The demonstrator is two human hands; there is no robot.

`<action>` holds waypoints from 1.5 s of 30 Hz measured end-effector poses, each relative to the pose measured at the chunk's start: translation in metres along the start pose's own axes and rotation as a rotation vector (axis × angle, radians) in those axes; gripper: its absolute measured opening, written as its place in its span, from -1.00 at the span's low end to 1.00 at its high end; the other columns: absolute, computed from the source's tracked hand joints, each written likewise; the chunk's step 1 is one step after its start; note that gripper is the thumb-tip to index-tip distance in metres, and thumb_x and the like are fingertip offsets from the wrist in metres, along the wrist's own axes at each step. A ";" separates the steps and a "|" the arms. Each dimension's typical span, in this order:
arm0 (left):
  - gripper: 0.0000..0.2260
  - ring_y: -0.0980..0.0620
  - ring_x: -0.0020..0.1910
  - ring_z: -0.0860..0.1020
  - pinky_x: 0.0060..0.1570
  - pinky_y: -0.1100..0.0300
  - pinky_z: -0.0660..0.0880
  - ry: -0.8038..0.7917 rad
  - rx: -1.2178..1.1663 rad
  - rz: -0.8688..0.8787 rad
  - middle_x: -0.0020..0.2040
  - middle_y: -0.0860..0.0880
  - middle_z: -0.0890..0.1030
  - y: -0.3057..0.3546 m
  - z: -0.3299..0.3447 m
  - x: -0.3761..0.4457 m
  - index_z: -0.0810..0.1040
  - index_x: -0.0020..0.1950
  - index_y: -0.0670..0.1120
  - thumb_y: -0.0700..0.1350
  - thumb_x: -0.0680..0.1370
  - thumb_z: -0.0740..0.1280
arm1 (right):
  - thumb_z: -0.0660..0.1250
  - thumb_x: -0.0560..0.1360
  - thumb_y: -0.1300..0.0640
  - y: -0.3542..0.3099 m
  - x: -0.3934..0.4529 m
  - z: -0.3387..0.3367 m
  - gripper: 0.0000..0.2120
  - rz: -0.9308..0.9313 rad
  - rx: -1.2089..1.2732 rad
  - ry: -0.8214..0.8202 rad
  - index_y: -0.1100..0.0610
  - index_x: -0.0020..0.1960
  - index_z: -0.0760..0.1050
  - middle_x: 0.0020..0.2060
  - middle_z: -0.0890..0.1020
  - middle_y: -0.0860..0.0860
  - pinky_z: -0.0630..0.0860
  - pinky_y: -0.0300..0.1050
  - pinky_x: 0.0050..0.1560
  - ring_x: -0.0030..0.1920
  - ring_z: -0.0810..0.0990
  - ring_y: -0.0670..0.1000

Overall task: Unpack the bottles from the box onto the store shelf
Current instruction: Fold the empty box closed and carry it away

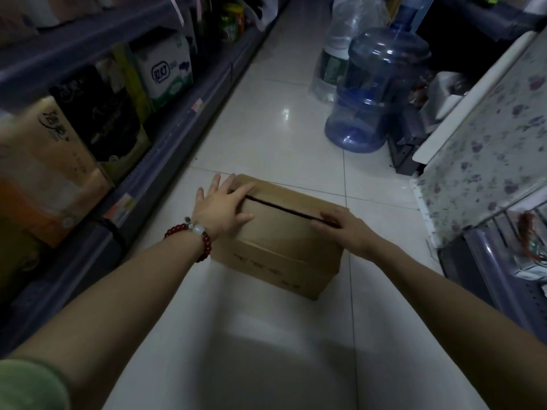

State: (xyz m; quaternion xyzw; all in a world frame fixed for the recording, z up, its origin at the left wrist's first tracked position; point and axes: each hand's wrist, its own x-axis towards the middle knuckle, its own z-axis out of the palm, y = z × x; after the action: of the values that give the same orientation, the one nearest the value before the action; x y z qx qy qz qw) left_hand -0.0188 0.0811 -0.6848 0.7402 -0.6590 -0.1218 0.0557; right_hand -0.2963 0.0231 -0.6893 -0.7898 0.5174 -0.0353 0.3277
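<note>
A brown cardboard box [284,247] stands on the white tiled floor in the aisle. Its top flaps are down, with a dark slit along the middle seam, and the bottles inside are hidden. My left hand [222,207], with a red bead bracelet at the wrist, lies flat with spread fingers on the box's left end. At the right end of the seam, my right hand [344,227] has its fingertips and thumb curled at the flap edge. The store shelf [165,149] runs along the left side of the aisle.
The left shelf holds several cartons and packs with price tags on its edge. Two large water jugs [376,93] stand on the floor beyond the box at the right. A cabinet with a floral cover [485,149] and a wire rack line the right side.
</note>
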 end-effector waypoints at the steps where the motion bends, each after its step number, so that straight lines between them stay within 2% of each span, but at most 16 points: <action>1: -0.37 -0.18 0.55 -0.15 0.46 -0.28 -0.09 -0.014 0.002 -0.011 0.59 -0.02 -0.09 0.002 0.005 0.003 0.00 0.51 0.26 0.18 0.53 0.24 | 0.17 0.37 -0.49 0.005 0.000 0.002 -0.22 0.014 -0.084 -0.038 -0.08 0.45 0.29 0.46 0.26 0.04 0.31 0.15 0.39 0.43 0.28 0.14; 5: -0.38 -0.23 0.53 -0.22 0.43 -0.32 -0.10 -0.070 0.027 -0.031 0.58 -0.02 -0.19 0.005 0.015 0.012 -0.03 0.51 0.30 0.17 0.54 0.24 | 0.36 0.36 -0.35 0.016 0.000 0.014 -0.10 0.008 -0.233 -0.044 -0.10 0.55 0.05 0.57 0.01 0.05 0.09 0.22 0.50 0.55 0.00 0.13; 11: -0.34 -0.39 0.47 -0.29 0.38 -0.44 -0.07 -0.222 -0.053 -0.167 0.54 -0.04 -0.34 -0.006 0.022 0.017 0.01 0.45 0.42 0.28 0.46 0.30 | 0.47 0.30 -0.27 0.030 0.007 0.021 -0.09 0.013 -0.097 0.019 -0.20 0.52 0.09 0.58 -0.07 -0.02 0.06 0.28 0.50 0.56 -0.13 0.13; 14: -0.34 -0.39 0.50 -0.11 0.44 -0.35 -0.08 -0.287 -0.139 -0.229 0.54 -0.14 -0.28 -0.013 0.027 0.018 0.00 0.44 0.45 0.33 0.44 0.27 | 0.50 0.27 -0.25 0.036 0.010 0.027 -0.14 0.097 0.046 0.034 -0.32 0.47 0.15 0.57 -0.19 -0.03 -0.01 0.34 0.50 0.54 -0.25 0.23; 16: -0.34 -0.32 0.47 0.13 0.46 -0.19 0.05 -0.302 -0.239 -0.249 0.53 -0.20 -0.07 -0.013 0.026 0.015 0.01 0.47 0.39 0.28 0.46 0.28 | 0.47 0.24 -0.32 0.038 0.010 0.031 -0.18 0.161 0.142 0.012 -0.44 0.40 0.15 0.57 -0.17 -0.01 0.06 0.36 0.48 0.53 -0.16 0.30; 18: -0.33 -0.27 0.40 0.27 0.42 -0.09 0.20 -0.300 -0.327 -0.269 0.45 -0.20 0.14 -0.016 0.026 0.014 0.04 0.48 0.36 0.27 0.46 0.30 | 0.45 0.24 -0.35 0.040 0.009 0.036 -0.21 0.189 0.321 0.004 -0.48 0.36 0.14 0.50 0.09 -0.01 0.40 0.21 0.34 0.45 0.21 0.23; 19: -0.33 -0.25 0.39 0.30 0.41 -0.05 0.22 -0.296 -0.349 -0.269 0.44 -0.20 0.20 -0.018 0.025 0.014 0.05 0.47 0.37 0.27 0.44 0.31 | 0.45 0.31 -0.26 0.040 0.008 0.038 -0.25 0.201 0.419 0.002 -0.44 0.39 0.15 0.41 0.21 -0.04 0.52 0.06 0.20 0.34 0.34 0.13; 21: -0.32 -0.20 0.42 0.28 0.41 0.00 0.21 -0.310 -0.388 -0.263 0.47 -0.17 0.25 -0.022 0.021 0.014 0.07 0.47 0.35 0.25 0.44 0.34 | 0.43 0.44 -0.08 0.038 0.008 0.041 -0.30 0.214 0.531 0.005 -0.34 0.45 0.17 0.27 0.28 -0.09 0.57 -0.08 0.03 0.21 0.41 0.06; 25: -0.32 -0.16 0.47 0.22 0.42 0.04 0.18 -0.302 -0.451 -0.260 0.51 -0.11 0.23 -0.016 0.005 0.016 0.12 0.51 0.23 0.14 0.47 0.38 | 0.46 0.44 0.00 0.030 0.012 0.029 -0.31 0.227 0.566 0.061 -0.26 0.46 0.23 0.32 0.33 -0.01 0.56 0.09 0.19 0.26 0.43 0.13; 27: -0.32 -0.16 0.47 0.22 0.41 0.05 0.18 -0.285 -0.480 -0.275 0.51 -0.11 0.24 -0.008 -0.012 0.016 0.13 0.52 0.22 0.12 0.47 0.39 | 0.46 0.45 0.05 0.019 0.012 0.014 -0.32 0.234 0.592 0.099 -0.21 0.47 0.24 0.29 0.33 -0.02 0.55 0.08 0.20 0.25 0.42 0.11; 29: -0.32 -0.16 0.46 0.23 0.41 0.07 0.18 -0.285 -0.497 -0.282 0.50 -0.11 0.25 0.000 -0.036 0.016 0.12 0.51 0.23 0.12 0.48 0.38 | 0.45 0.46 0.08 0.003 0.006 -0.007 -0.32 0.228 0.610 0.128 -0.19 0.48 0.24 0.23 0.31 -0.05 0.56 0.02 0.17 0.23 0.40 0.08; 33: -0.37 -0.14 0.46 0.22 0.42 0.08 0.16 -0.280 -0.539 -0.295 0.50 -0.09 0.26 0.019 -0.107 0.007 0.15 0.50 0.26 0.10 0.50 0.37 | 0.43 0.48 0.08 -0.040 -0.022 -0.065 -0.35 0.207 0.580 0.169 -0.17 0.48 0.24 0.25 0.36 -0.06 0.53 -0.30 -0.07 0.21 0.41 0.01; 35: -0.40 -0.14 0.47 0.22 0.42 0.06 0.16 -0.289 -0.568 -0.311 0.51 -0.09 0.25 0.029 -0.152 -0.001 0.16 0.49 0.27 0.10 0.51 0.35 | 0.42 0.48 0.06 -0.067 -0.041 -0.102 -0.37 0.211 0.579 0.198 -0.16 0.48 0.27 0.35 0.40 -0.01 0.57 -0.12 0.13 0.29 0.43 0.05; 37: -0.42 -0.13 0.47 0.23 0.43 0.07 0.15 -0.295 -0.588 -0.323 0.51 -0.09 0.25 0.041 -0.203 -0.012 0.18 0.48 0.27 0.10 0.52 0.34 | 0.42 0.49 0.04 -0.099 -0.061 -0.145 -0.38 0.218 0.554 0.206 -0.14 0.48 0.28 0.41 0.40 0.02 0.45 0.02 0.33 0.36 0.41 0.08; 42: -0.43 -0.11 0.45 0.28 0.37 0.20 0.21 -0.263 -0.655 -0.318 0.50 -0.10 0.29 0.076 -0.350 -0.039 0.22 0.49 0.19 0.03 0.52 0.36 | 0.42 0.48 0.12 -0.194 -0.111 -0.271 -0.40 0.209 0.552 0.196 -0.06 0.47 0.31 0.39 0.42 0.03 0.42 0.07 0.37 0.36 0.42 0.08; 45: -0.43 -0.11 0.44 0.31 0.37 0.19 0.25 -0.247 -0.657 -0.305 0.48 -0.10 0.33 0.096 -0.443 -0.053 0.23 0.48 0.22 0.06 0.52 0.36 | 0.42 0.48 0.17 -0.251 -0.139 -0.345 -0.40 0.199 0.594 0.209 -0.02 0.46 0.33 0.34 0.43 -0.01 0.43 0.09 0.36 0.33 0.44 0.06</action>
State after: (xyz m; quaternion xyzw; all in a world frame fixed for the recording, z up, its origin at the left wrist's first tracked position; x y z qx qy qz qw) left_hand -0.0042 0.0864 -0.2287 0.7521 -0.4690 -0.4216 0.1913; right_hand -0.2973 0.0371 -0.2407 -0.5973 0.5901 -0.2331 0.4906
